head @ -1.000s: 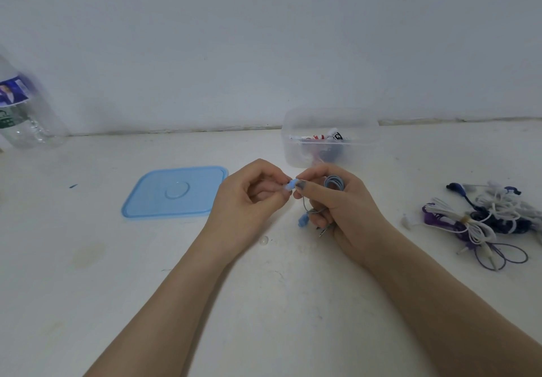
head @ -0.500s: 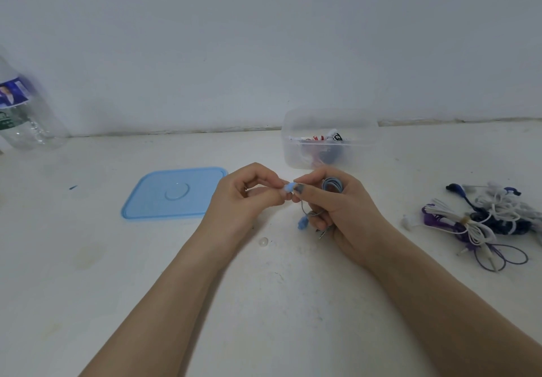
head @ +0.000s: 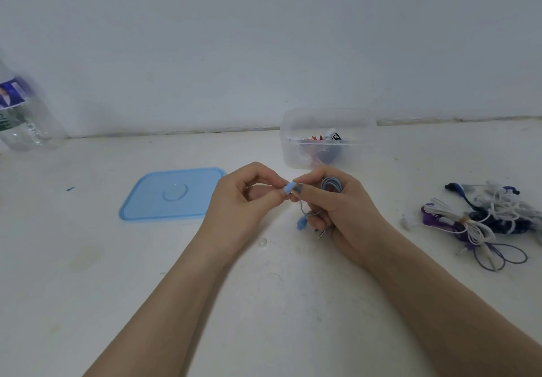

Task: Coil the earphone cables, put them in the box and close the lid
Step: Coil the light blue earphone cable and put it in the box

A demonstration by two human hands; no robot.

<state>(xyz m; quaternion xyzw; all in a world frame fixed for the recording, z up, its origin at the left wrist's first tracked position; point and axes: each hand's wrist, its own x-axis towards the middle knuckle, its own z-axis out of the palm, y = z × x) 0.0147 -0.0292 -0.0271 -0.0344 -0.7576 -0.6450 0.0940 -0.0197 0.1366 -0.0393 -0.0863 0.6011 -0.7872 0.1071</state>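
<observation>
Both hands mtg mid-table: left hand [head: 243,200] pinching blue earbud [head: 288,187], right hand [head: 337,209] gripping coiled blue cable [head: 332,184] w/ box [head: 328,139] behind.

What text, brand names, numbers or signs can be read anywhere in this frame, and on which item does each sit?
Nothing here reads as legible text.
Bottle label: blue and white print with a picture, too blurred to read.
Black-and-white tag inside the clear box: a mark, too small to read.
Blue lid: only a moulded ring, no lettering.
</observation>
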